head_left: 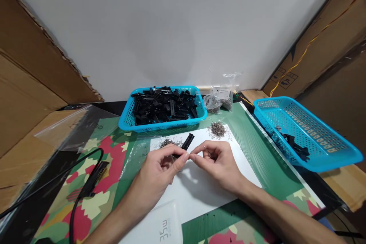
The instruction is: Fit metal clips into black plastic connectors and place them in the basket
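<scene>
My left hand [160,169] is closed around a slim black plastic part [187,142], whose slotted end points up and away from me. Meeting it from the right, my right hand [219,162] has thumb and forefinger pinched together at the left fingertips. Whatever lies in that pinch is too small to make out. Both hands are above a white sheet of paper [211,202]. Just beyond the left hand is a small pile of tiny metal pieces [169,143], partly hidden by the hand and the black part. Another such pile [218,129] sits at the paper's far edge.
A blue basket [162,126] full of black parts stands at the back. Another blue basket [317,166] at right holds several dark pieces. Clear bags [225,101] of metal bits stand behind. A white power bank [168,225] and a black cable [74,206] lie in front.
</scene>
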Tool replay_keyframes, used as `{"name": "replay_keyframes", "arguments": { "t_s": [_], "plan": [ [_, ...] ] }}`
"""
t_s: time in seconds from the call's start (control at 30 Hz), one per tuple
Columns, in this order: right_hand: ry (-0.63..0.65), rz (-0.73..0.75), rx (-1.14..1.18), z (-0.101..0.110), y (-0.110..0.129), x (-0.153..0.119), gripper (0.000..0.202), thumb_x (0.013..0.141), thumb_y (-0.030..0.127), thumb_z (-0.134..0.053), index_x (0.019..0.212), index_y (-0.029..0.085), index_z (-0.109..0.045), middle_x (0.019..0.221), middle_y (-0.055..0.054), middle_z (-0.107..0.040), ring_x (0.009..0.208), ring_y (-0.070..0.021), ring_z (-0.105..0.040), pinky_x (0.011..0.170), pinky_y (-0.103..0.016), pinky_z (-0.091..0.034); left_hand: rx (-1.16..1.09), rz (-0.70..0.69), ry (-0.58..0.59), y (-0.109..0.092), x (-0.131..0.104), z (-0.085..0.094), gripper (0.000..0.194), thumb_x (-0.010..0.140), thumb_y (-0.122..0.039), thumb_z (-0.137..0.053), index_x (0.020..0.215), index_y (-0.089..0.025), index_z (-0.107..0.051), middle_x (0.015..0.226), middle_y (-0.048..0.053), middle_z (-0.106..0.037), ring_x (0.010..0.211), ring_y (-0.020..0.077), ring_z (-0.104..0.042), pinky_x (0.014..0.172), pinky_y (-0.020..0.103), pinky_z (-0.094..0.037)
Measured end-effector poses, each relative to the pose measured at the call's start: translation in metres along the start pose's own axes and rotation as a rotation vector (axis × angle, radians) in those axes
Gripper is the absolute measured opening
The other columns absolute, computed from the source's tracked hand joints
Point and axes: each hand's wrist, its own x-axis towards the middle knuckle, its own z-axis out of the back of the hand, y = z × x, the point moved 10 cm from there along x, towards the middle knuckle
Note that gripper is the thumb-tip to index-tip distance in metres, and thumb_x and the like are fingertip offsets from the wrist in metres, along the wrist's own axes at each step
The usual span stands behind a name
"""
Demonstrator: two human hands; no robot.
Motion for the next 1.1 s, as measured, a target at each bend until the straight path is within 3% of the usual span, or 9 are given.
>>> {"name": "replay_keyframes", "arguments": {
  "t_s": [0.1,0.3,0.5,0.7,0.9,1.1],
  "plan": [
    [0.07,-0.106,0.036,0.006,-0.009,0.009,0.02,0.084,0.036,-0.081,0.081,0.016,-0.08,0.054,0.009,-0.034,0.053,-0.009,-0.029,0.051,-0.025,-0.022,-0.008,0.035,0.015,0.002,0.0,-0.002,0.034,0.1,-0.056,-0.067,0.103,-0.023,-0.078,0.093,0.001,-0.067,0.073,0.0131,-0.055,0.058,0.021,-0.041],
    [0.216,-0.24,-0.174,0.032,-0.02,0.019,0.017,0.084,0.03,-0.076,0.08,0.014,-0.079,0.053,0.009,-0.035,0.052,-0.0085,-0.03,0.051,-0.026,-0.022,0.118,0.116,0.126,0.013,-0.011,-0.016,0.041,0.104,-0.056,-0.06,0.131,-0.028,-0.069,0.089,-0.001,-0.067,0.07,0.0143,-0.052,0.06,0.024,-0.039],
    [0.347,-0.304,-0.27,0.034,-0.023,0.016,0.011,0.081,0.022,-0.074,0.075,0.014,-0.077,0.053,0.008,-0.042,0.051,-0.0081,-0.033,0.048,-0.025,-0.023,0.125,0.099,0.192,0.016,-0.013,-0.03,0.052,0.102,-0.042,-0.064,0.151,-0.026,-0.058,0.096,0.002,-0.075,0.085,0.0195,-0.068,0.073,0.028,-0.048],
    [0.382,-0.37,-0.358,0.026,-0.028,0.011,0.01,0.077,0.01,-0.071,0.069,0.014,-0.073,0.052,0.007,-0.047,0.05,-0.0069,-0.036,0.047,-0.024,-0.025,0.241,0.146,0.272,0.016,-0.015,-0.035,0.042,0.102,-0.043,-0.063,0.138,-0.023,-0.074,0.097,0.002,-0.081,0.086,0.0207,-0.07,0.072,0.028,-0.048],
    [0.355,-0.369,-0.366,0.02,-0.029,0.012,0.012,0.077,0.006,-0.068,0.068,0.014,-0.071,0.053,0.007,-0.05,0.051,-0.0062,-0.039,0.048,-0.023,-0.027,0.229,0.125,0.314,0.012,-0.018,-0.041,0.036,0.103,-0.038,-0.061,0.131,-0.025,-0.079,0.104,0.0,-0.084,0.089,0.0197,-0.071,0.074,0.026,-0.048],
    [0.333,-0.329,-0.437,0.016,-0.029,0.01,0.013,0.076,0.007,-0.068,0.066,0.015,-0.069,0.053,0.007,-0.049,0.051,-0.0067,-0.039,0.049,-0.023,-0.028,0.231,0.106,0.33,0.008,-0.018,-0.044,0.031,0.104,-0.036,-0.058,0.12,-0.023,-0.081,0.093,0.0,-0.081,0.083,0.0189,-0.07,0.07,0.025,-0.046]
  ]
}}
